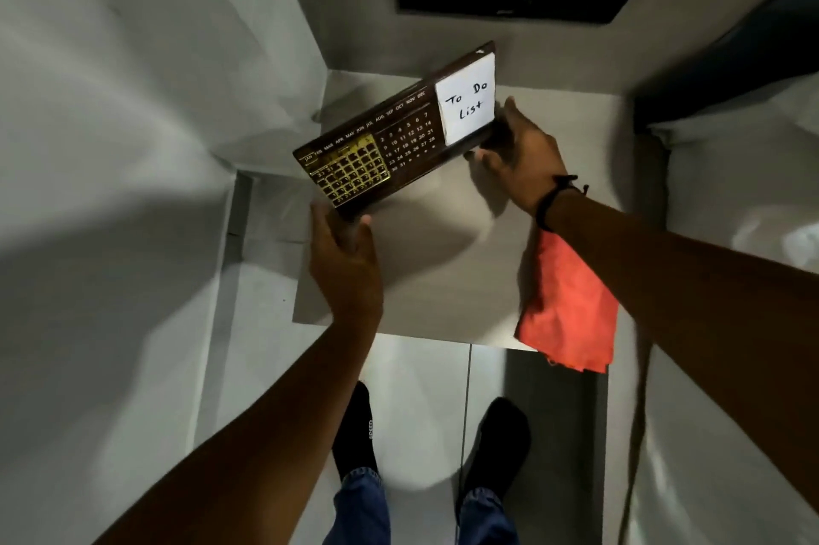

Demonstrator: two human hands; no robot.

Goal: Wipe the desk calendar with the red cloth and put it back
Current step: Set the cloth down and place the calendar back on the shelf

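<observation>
Head-camera view: a person is holding a dark brown wooden desk calendar (390, 137) tilted above the pale grey desk (425, 261), the left hand (345, 261) gripping its lower left corner and the right hand (523, 159) clasping its right end, beside the white "To Do List" notepad (467, 101). A red cloth (567, 305) is lying on the desk's near right edge, under the right forearm (not in either hand). Judging by this, the calendar is either being lifted for wiping or being set back; which is unclear. Keeping both hands at the ends and lowering it level should help, since the notepad could slip. No containers are showing.
</observation>
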